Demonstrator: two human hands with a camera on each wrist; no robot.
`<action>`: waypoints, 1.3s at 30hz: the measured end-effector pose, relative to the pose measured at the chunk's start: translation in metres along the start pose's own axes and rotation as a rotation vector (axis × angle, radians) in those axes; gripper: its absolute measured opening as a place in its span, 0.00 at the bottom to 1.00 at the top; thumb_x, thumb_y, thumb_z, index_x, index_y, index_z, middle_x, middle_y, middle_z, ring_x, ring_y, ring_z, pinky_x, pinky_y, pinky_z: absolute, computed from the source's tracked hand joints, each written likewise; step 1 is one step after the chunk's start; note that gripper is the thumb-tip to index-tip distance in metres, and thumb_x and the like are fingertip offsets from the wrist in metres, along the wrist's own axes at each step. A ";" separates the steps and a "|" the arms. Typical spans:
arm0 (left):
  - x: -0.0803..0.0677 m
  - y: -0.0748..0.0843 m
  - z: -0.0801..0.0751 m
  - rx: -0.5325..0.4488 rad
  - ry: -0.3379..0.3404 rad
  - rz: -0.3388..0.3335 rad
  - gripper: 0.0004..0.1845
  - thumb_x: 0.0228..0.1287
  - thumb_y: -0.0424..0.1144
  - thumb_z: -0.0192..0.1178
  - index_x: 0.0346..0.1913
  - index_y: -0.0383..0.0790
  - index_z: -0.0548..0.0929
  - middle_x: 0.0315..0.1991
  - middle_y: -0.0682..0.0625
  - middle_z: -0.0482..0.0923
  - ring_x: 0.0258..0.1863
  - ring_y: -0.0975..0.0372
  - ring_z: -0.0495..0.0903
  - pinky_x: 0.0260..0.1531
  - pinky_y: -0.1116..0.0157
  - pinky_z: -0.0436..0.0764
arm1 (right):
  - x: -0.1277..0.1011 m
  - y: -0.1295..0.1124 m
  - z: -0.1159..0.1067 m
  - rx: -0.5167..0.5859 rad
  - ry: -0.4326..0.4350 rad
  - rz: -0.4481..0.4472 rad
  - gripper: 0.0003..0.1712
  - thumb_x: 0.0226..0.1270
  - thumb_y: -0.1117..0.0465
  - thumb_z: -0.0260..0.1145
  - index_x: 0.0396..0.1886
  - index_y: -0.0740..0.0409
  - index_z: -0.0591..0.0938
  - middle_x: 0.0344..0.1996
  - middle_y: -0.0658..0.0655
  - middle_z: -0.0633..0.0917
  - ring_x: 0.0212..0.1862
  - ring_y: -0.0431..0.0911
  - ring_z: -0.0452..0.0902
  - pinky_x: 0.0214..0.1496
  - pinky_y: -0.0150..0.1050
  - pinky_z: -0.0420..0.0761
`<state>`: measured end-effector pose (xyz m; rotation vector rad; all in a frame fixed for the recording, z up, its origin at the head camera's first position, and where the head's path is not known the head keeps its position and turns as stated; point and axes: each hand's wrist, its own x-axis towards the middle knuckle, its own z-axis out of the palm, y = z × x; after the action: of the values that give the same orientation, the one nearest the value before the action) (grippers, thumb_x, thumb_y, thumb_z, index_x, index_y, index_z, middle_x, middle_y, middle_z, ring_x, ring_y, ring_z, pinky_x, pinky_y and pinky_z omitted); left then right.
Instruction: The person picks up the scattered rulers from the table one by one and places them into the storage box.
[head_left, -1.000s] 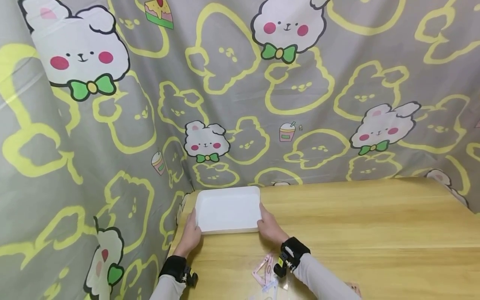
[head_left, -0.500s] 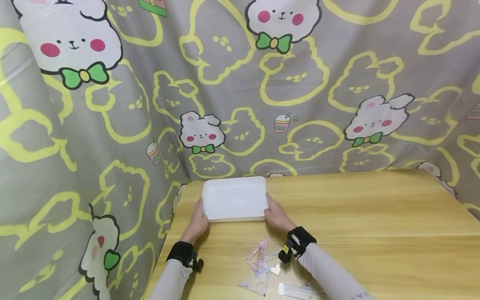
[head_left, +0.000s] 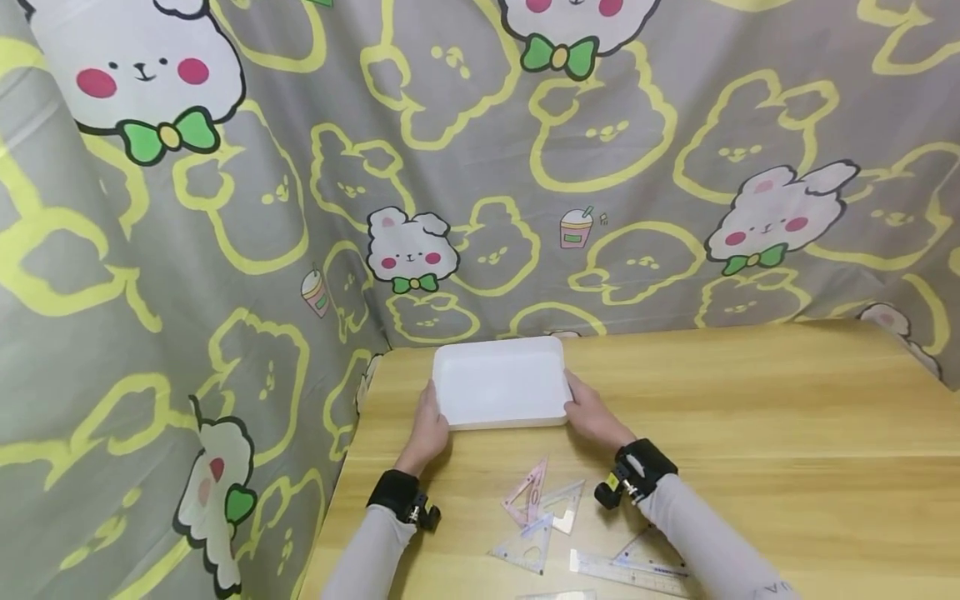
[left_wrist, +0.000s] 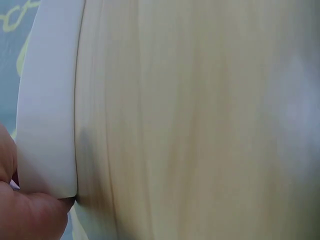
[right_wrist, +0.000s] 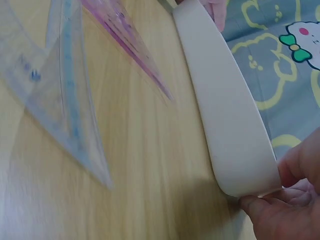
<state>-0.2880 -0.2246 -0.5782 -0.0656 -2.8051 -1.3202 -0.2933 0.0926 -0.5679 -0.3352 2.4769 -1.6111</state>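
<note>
Gripping the white tray [head_left: 501,385] at its two near corners, the left hand [head_left: 429,432] and the right hand [head_left: 592,414] are stretched forward from grey sleeves with black wrist straps; the left hand's fingers [left_wrist: 30,215] are curled against the tray's left wall, and the right hand's fingertips [right_wrist: 280,200] are pinched about its right near corner, so that both hands are closed on the tray; the tray is seen flat on the wooden table [head_left: 750,433], near the table's far left corner and close to the rabbit-print cloth [head_left: 225,208]. Clear and pink set squares [head_left: 536,500] and a ruler [head_left: 630,573] are laid on the table between the forearms, apart from the tray. Compared with half a second ago, the tray and both hands are found further right and higher in the head view, and more of the set squares and the ruler is shown; the hold on the tray is kept as it was.
</note>
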 end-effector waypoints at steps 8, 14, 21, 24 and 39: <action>0.005 0.012 0.015 0.021 -0.012 0.069 0.38 0.67 0.19 0.37 0.79 0.18 0.42 0.81 0.23 0.42 0.82 0.37 0.44 0.80 0.43 0.49 | -0.006 0.011 -0.018 -0.015 0.015 -0.017 0.40 0.73 0.76 0.44 0.81 0.77 0.43 0.81 0.76 0.45 0.83 0.68 0.39 0.82 0.62 0.44; -0.001 0.021 0.030 0.015 -0.020 0.115 0.38 0.65 0.18 0.39 0.79 0.16 0.42 0.80 0.22 0.43 0.81 0.36 0.45 0.79 0.43 0.49 | -0.019 0.018 -0.032 -0.021 0.020 -0.040 0.40 0.71 0.77 0.46 0.80 0.79 0.45 0.80 0.79 0.47 0.82 0.71 0.40 0.81 0.65 0.44; -0.004 0.041 0.042 0.071 -0.066 0.102 0.39 0.67 0.19 0.40 0.79 0.18 0.40 0.81 0.23 0.39 0.82 0.37 0.43 0.80 0.45 0.48 | -0.030 0.023 -0.054 0.032 0.009 -0.002 0.40 0.74 0.76 0.45 0.81 0.76 0.43 0.81 0.78 0.46 0.82 0.71 0.40 0.81 0.65 0.46; -0.001 0.052 0.045 0.119 -0.081 0.098 0.40 0.66 0.19 0.40 0.79 0.18 0.39 0.81 0.23 0.38 0.82 0.38 0.41 0.81 0.46 0.46 | -0.030 0.025 -0.063 0.056 0.010 0.006 0.40 0.74 0.75 0.45 0.82 0.75 0.41 0.81 0.77 0.45 0.82 0.70 0.38 0.81 0.65 0.45; 0.003 0.070 0.067 0.098 -0.190 0.021 0.43 0.67 0.23 0.39 0.81 0.24 0.33 0.83 0.28 0.31 0.84 0.41 0.34 0.81 0.48 0.39 | -0.043 0.042 -0.090 0.071 -0.005 0.022 0.41 0.77 0.75 0.45 0.81 0.75 0.38 0.80 0.78 0.42 0.81 0.72 0.37 0.79 0.67 0.45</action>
<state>-0.2880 -0.1287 -0.5672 -0.2286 -3.0118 -1.2309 -0.2791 0.2001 -0.5698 -0.3009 2.4040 -1.6823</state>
